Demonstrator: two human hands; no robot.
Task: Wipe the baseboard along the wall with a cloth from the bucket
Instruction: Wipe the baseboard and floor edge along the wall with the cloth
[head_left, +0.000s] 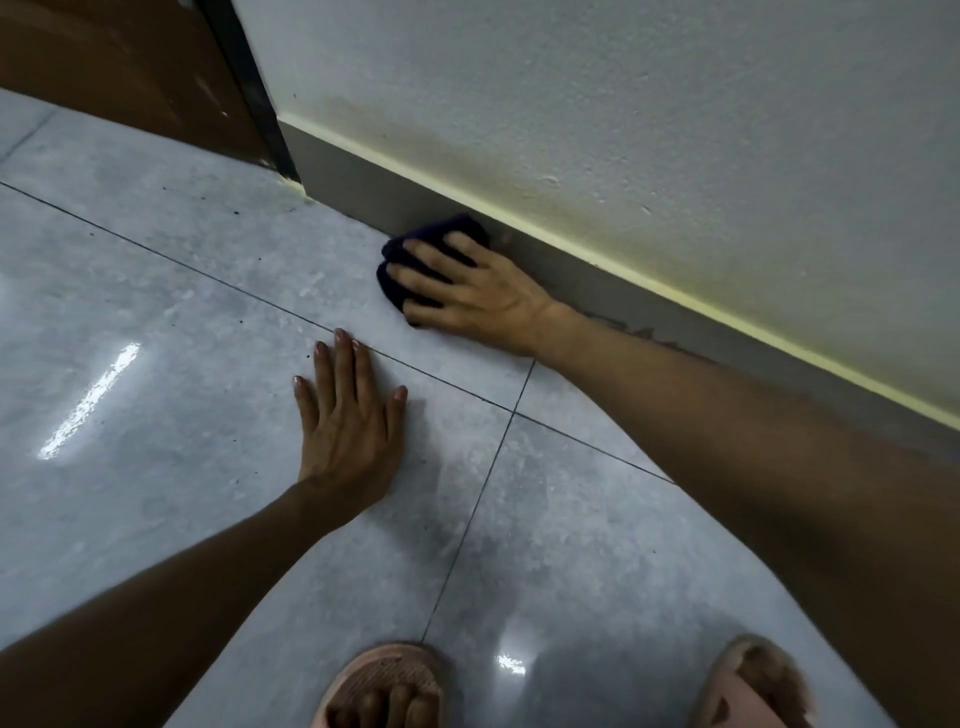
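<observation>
A grey baseboard (363, 182) with a pale yellow top edge runs diagonally along the white wall, from upper left to lower right. My right hand (478, 291) presses a bunched dark purple cloth (400, 249) against the baseboard where it meets the floor, fingers spread over the cloth. Flat on the tile lies my left hand (348, 415), fingers apart and holding nothing, a little nearer to me than the cloth. No bucket is in view.
The glossy grey tiled floor (156, 338) has dark grout lines and scattered specks of dirt. A brown door with a dark frame (244, 78) stands at the baseboard's left end. My feet in pink slippers (387, 686) are at the bottom edge.
</observation>
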